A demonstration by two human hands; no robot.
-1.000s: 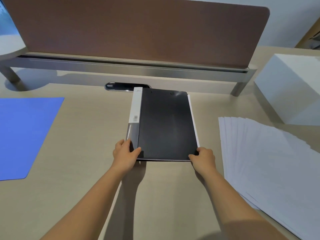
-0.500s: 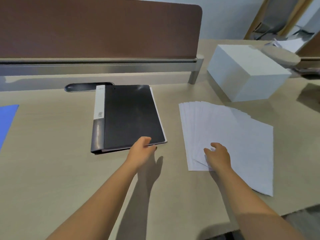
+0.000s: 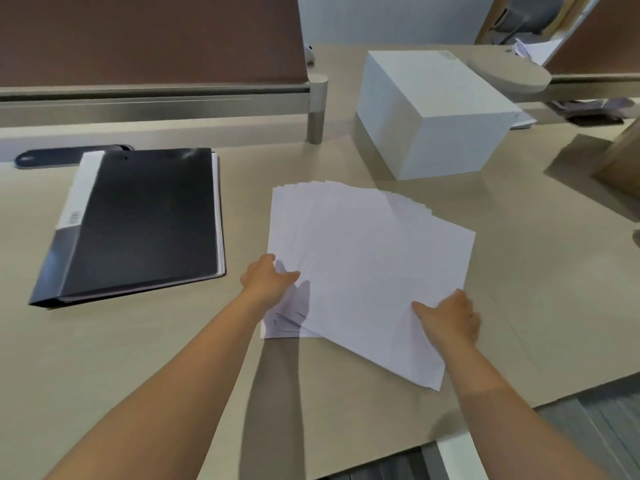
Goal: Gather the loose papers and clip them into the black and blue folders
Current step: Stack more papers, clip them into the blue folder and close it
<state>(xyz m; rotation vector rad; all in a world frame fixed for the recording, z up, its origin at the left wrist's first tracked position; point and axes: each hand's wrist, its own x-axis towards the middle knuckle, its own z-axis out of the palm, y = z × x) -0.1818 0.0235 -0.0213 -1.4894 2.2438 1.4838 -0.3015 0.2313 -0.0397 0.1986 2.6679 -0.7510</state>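
At the centre of the frame, both bare forearms reach up from the lower edge toward a fanned stack of loose papers (image 3: 367, 258) lying on the beige desk (image 3: 138, 358). Her or his left hand (image 3: 268, 280) rests palm-down on the stack's lower left edge, fingers loosely spread and flat. Lower right, the right hand (image 3: 450, 318) presses on the sheets' near corner; whether its fingers curl under the paper I cannot tell. Well apart at the left, the black folder (image 3: 138, 223) lies closed. Upper right stands a white box (image 3: 433, 112).
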